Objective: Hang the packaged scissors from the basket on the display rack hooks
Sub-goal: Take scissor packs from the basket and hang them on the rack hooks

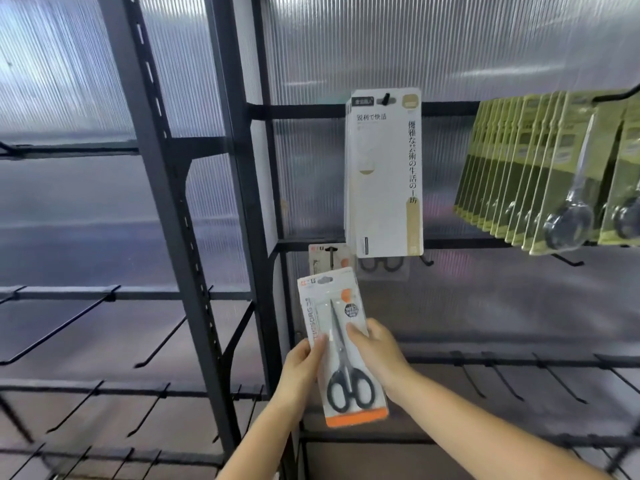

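Note:
I hold one packaged pair of scissors (341,344) upright in front of the rack: a white card with an orange bottom strip and black-handled scissors under plastic. My left hand (303,367) grips its left edge and my right hand (375,351) grips its right edge, thumbs on the front. The card's top hole sits just below a black hook (333,255) where a matching package (327,259) hangs, partly hidden behind the one I hold. The basket is out of view.
A stack of tall white packages (384,171) hangs on an upper hook. To the right hangs a row of green scissor packages (543,168). Bare black hooks (502,379) line the lower bars. A dark metal upright (180,216) stands on the left.

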